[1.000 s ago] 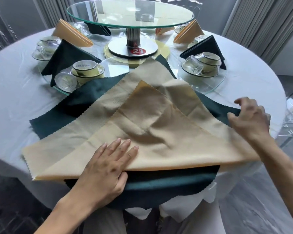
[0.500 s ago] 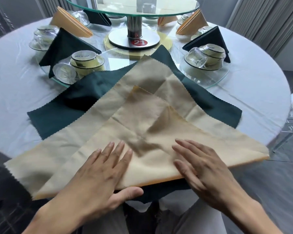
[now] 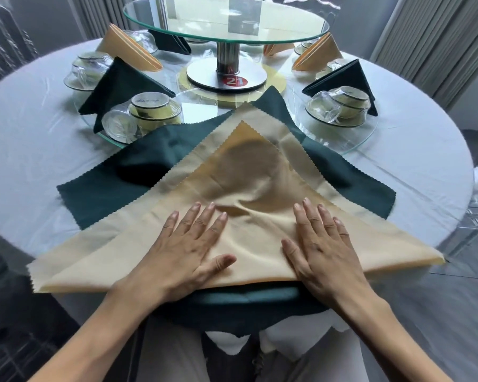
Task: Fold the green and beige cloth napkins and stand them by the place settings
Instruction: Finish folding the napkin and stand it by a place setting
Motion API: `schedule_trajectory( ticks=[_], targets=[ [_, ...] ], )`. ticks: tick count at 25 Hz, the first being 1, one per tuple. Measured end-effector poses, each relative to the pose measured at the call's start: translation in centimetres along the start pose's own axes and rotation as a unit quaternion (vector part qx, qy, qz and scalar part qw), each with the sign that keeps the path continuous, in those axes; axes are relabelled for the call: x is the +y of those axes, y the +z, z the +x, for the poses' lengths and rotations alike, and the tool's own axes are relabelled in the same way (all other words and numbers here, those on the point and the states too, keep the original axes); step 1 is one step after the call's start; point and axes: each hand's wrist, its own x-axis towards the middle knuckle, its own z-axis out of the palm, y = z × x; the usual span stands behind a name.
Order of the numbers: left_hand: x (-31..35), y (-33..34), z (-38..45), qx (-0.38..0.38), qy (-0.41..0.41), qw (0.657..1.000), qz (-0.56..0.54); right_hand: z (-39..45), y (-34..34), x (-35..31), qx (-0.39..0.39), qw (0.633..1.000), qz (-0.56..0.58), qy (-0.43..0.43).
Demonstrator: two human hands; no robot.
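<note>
Fingers spread, both hands flat on beige napkin (image 3: 246, 188) w/ green napkin (image 3: 127, 177) under.

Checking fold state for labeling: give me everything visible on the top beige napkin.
The top beige napkin is plain matte woven cloth with zigzag-cut edges, folded into a triangle, apex pointing away, long fold toward the person. It lies flat but slightly rumpled at the centre, on another beige napkin over dark green ones. The left hand and right hand press it, fingers straight.
</note>
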Motion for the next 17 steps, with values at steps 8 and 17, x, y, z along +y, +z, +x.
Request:
schedule_trajectory(
  ticks=[8, 17],
  targets=[
    [-1.4, -0.5, 3.1, 0.004, -0.005, 1.0, 0.004, 4.7, -1.2, -3.2, 0.168, 0.981, 0.079, -0.058],
    [-1.0, -1.1, 2.5, 0.074, 0.0, 0.997, -0.003, 13.7, -5.3, -2.6, 0.205, 0.955, 0.214, 0.028]
  ],
)
